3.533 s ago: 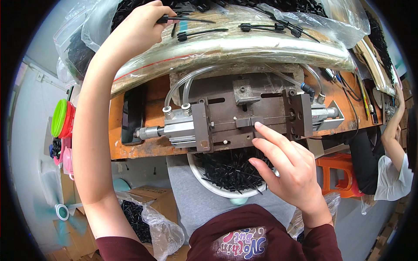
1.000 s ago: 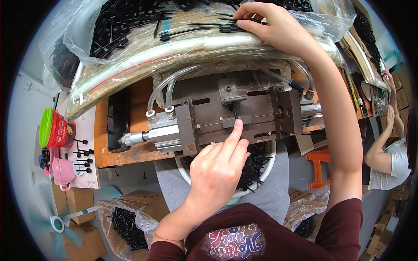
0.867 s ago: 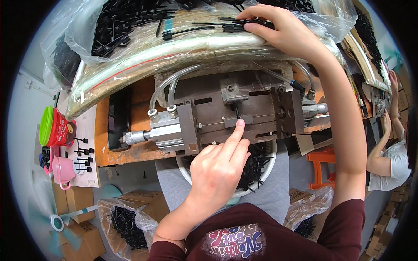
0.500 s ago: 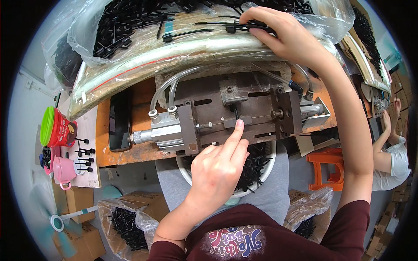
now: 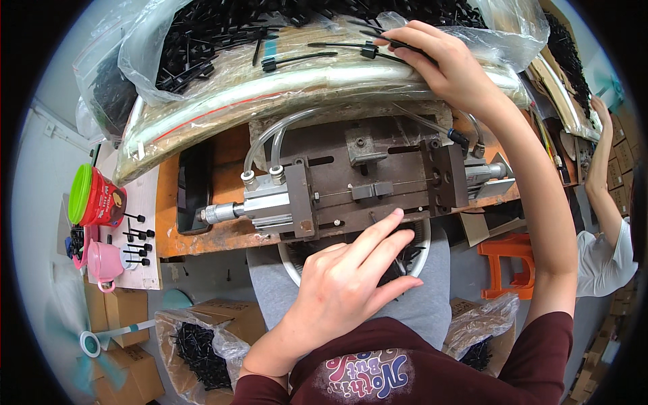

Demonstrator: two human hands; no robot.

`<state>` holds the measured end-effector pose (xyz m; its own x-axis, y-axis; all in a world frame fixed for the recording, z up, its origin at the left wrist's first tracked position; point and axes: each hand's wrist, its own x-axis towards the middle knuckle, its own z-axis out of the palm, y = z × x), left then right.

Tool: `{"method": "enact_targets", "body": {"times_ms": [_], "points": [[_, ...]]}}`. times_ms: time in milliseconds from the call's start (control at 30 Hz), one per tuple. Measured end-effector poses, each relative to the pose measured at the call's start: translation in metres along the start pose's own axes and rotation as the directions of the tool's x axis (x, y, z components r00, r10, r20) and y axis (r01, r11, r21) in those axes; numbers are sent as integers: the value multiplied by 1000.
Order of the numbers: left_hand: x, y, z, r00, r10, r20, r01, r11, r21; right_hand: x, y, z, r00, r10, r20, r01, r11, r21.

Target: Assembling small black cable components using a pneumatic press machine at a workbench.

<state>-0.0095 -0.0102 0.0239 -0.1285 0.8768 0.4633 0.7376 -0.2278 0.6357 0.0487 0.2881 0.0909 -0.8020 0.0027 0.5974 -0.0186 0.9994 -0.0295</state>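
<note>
My left hand (image 5: pixel 351 273) lies over the front edge of a brown metal clamping fixture (image 5: pixel 331 142), fingers stretched out and apart. A thin dark piece shows just beyond its fingertips, too small to make out. Behind those fingers, a small grey block (image 5: pixel 372 191) sits on a thin rod in the fixture. At the far side, my right hand (image 5: pixel 439 61) pinches black cable ties (image 5: pixel 412 48) above the plastic-covered ledge. One cable tie with a square head (image 5: pixel 369 50) lies by its fingertips, and another cable tie (image 5: pixel 271 63) rests farther left.
A large heap of black ties (image 5: pixel 270 17) fills the open plastic bag at the back. A white basket (image 5: pixel 291 266) of black pieces sits on my lap under the fixture. Air hoses (image 5: pixel 260 145) and a phone (image 5: pixel 194 189) are at left. An orange stool (image 5: pixel 503 260) stands right; a co-worker sits beyond.
My left hand has drawn back from the fixture toward me, and its fingers have spread. The black piece under its fingertip has left the fixture's middle. My right hand stays among the ties.
</note>
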Motion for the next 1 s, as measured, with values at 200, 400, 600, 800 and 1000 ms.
{"method": "enact_targets", "body": {"times_ms": [200, 400, 600, 800, 1000], "points": [[0, 1, 0, 999, 17, -31, -18, 1000, -14, 1, -15, 1, 996, -57, 70, 62, 995, -73], [0, -2, -1, 996, 69, -59, -70, 998, -9, 2, -20, 1, 996, -50, 73, 56, 995, -77], [2, -3, -7, 996, -88, -2, 84, 963, -255, -4, -33, -14, 995, -52, -81, 46, 997, -69], [2, -18, -21, 882, -427, 200, 260, 86, -962, -45, -131, -26, 996, -93, 8, 86, 945, 316], [-11, -7, -16, 879, -433, 200, 308, 196, -931, -89, -158, -21, 992, 14, 125, -68, 895, 441]]}}
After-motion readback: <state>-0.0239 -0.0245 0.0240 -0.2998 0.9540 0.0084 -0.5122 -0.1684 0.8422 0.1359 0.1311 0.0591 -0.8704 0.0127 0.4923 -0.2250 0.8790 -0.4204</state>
